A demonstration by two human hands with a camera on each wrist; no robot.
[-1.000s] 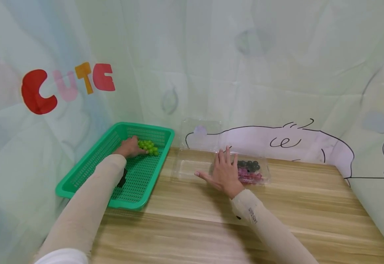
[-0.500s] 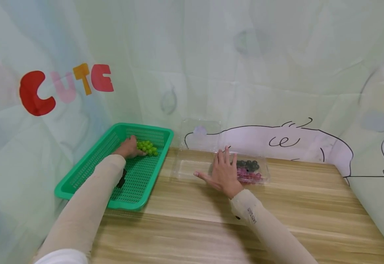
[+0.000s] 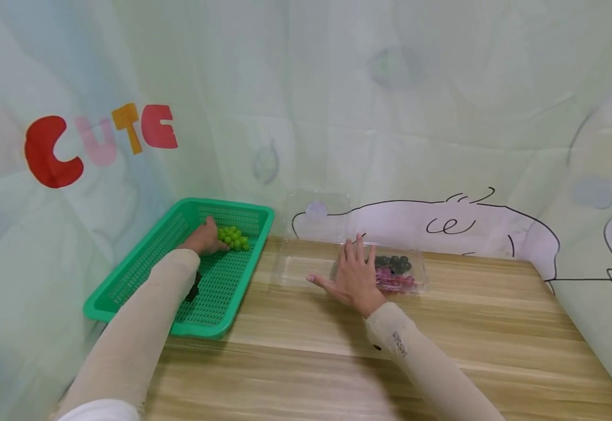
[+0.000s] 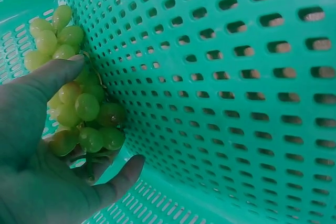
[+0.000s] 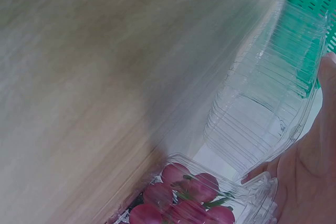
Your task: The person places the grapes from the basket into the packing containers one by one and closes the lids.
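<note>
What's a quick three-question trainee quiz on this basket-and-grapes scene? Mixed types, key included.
1. Multiple choice: in the green basket, which grapes is the left grip holding? A) red B) dark C) green
2. True or false: the reddish fruit also lies in that basket.
3. Open: what is the right grip nearest to?

Key: 1. C, the green grapes. 2. False. 3. The clear plastic packaging.

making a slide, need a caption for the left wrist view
Left hand at a bunch of green grapes inside a perforated green basket.
</note>
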